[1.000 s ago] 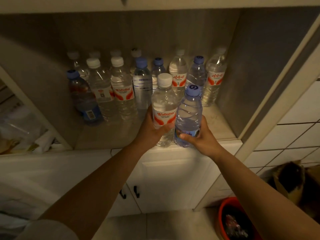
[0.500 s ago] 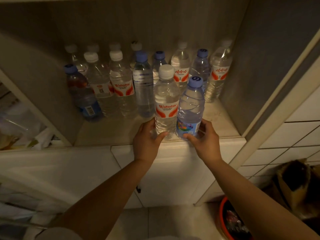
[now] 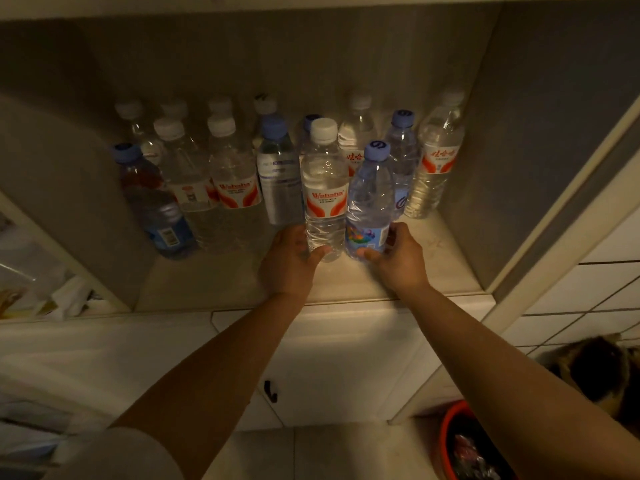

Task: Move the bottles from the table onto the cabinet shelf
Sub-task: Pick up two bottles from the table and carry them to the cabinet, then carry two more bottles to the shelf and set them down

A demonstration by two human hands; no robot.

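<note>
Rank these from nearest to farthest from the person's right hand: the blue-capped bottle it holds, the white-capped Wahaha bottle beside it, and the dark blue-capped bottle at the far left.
1. Blue-capped bottle: in the right hand.
2. White-capped Wahaha bottle: just left, in the left hand.
3. Dark blue-capped bottle: far left of the cabinet shelf.

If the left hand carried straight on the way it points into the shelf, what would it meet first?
The left hand already grips the white-capped Wahaha bottle. Pushed on, that bottle would probably meet the blue-capped bottle in the row just behind it, though depth there is hard to judge.
</note>
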